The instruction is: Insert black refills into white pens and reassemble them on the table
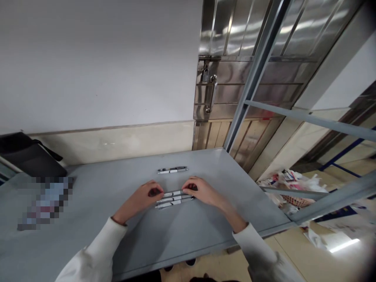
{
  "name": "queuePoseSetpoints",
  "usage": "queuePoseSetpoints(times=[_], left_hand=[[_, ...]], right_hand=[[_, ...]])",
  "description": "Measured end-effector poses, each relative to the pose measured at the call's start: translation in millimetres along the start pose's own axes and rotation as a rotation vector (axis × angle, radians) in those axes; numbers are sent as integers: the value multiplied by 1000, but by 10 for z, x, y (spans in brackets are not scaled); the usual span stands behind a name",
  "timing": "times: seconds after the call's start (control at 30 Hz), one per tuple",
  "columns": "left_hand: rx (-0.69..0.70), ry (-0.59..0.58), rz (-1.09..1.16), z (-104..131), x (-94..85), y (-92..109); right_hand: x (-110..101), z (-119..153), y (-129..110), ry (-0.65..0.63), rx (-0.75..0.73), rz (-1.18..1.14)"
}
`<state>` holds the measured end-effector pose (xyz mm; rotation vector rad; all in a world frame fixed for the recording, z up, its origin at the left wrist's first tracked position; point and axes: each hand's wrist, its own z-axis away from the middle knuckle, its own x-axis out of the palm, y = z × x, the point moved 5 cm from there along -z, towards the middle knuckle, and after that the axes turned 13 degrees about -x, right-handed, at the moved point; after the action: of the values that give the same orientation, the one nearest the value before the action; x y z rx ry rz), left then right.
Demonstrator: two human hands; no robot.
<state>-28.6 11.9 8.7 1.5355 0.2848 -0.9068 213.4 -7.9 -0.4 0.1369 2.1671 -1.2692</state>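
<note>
Several slim white-and-black pens [172,199] lie side by side on the grey table, pointing left to right. My left hand [147,192] pinches the left end of the farthest pen in this group. At its other end my right hand [200,191] pinches with thumb and fingers, so the pen spans both hands. The nearer pens of the group lie just below my fingertips, and my fingers partly cover the pens' ends. Farther back, beyond my hands, a separate pair of pens [172,170] lies close together.
A grey metal table [147,243] stands against the wall. On its left are a black case [32,156] and a blurred-out packet [47,203]. A metal post [249,86] rises at the back right corner. Beyond the right edge, a basket [298,200] and plastic bags sit low down.
</note>
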Motion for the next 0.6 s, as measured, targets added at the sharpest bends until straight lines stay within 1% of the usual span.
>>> queuePoseSetpoints(times=[0.07, 0.2, 0.3, 0.33, 0.4, 0.47, 0.5, 0.53, 0.6], left_hand=[[10, -2, 0, 15, 3, 7], [20, -2, 10, 44, 13, -1], [23, -5, 1, 57, 10, 29], [20, 8, -2, 68, -4, 54], [-1, 65, 5, 136, -56, 116], [-34, 124, 57, 311, -121, 166], [-35, 127, 94, 450, -140, 181], [-30, 109, 134, 623, -145, 181], [-78, -6, 202, 1047, -99, 96]], right_hand=[[8, 28, -41, 17, 11, 8], [8, 115, -117, 128, 42, 7], [-1, 140, -172, 175, 59, 18], [-20, 143, -204, 198, 57, 30], [-86, 190, -297, 285, 52, 52], [-139, 352, -425, 394, 50, 47], [-133, 492, -492, 428, 58, 16], [-94, 666, -562, 433, 58, -24], [45, 1110, -686, 429, 79, -95]])
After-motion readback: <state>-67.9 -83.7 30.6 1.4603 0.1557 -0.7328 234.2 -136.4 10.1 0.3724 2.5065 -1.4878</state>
